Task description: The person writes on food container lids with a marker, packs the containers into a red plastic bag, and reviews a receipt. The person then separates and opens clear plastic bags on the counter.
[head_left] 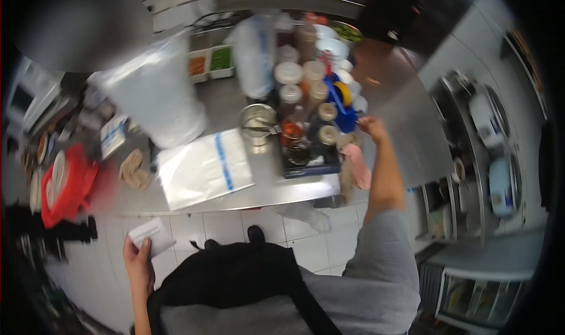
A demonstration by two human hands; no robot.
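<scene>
Nearest the camera is the person's own torso, in a grey top with a black apron (pixel 235 276) strapped over it; it fills the lower middle and hides the floor directly beneath, leaving only two dark shoe tips on the white tiles. The left hand (pixel 136 263) is low at the left, clasped around a small white slip or packet (pixel 152 236); any print on it is too blurred to read. The right hand (pixel 372 127) reaches out over the right end of the steel bench (pixel 235 199), just beside a blue holder (pixel 343 112) and a crowded tray of lidded sauce jars (pixel 306 99). Its fingers point away from the camera, so I cannot tell whether they are closed on anything or merely touching the holder. A pink cloth (pixel 356 163) hangs at the bench edge below that hand.

On the bench, a flat clear plastic bag with a blue stripe (pixel 206 169) lies near the front edge, and a larger bag (pixel 156 93) behind it is smeared by motion. A metal cup (pixel 258 126) stands between the bags and the jars. A red item (pixel 67 185) at the left is blurred beyond naming. The fisheye rim darkens every corner, and the appliances at the right are cut off.
</scene>
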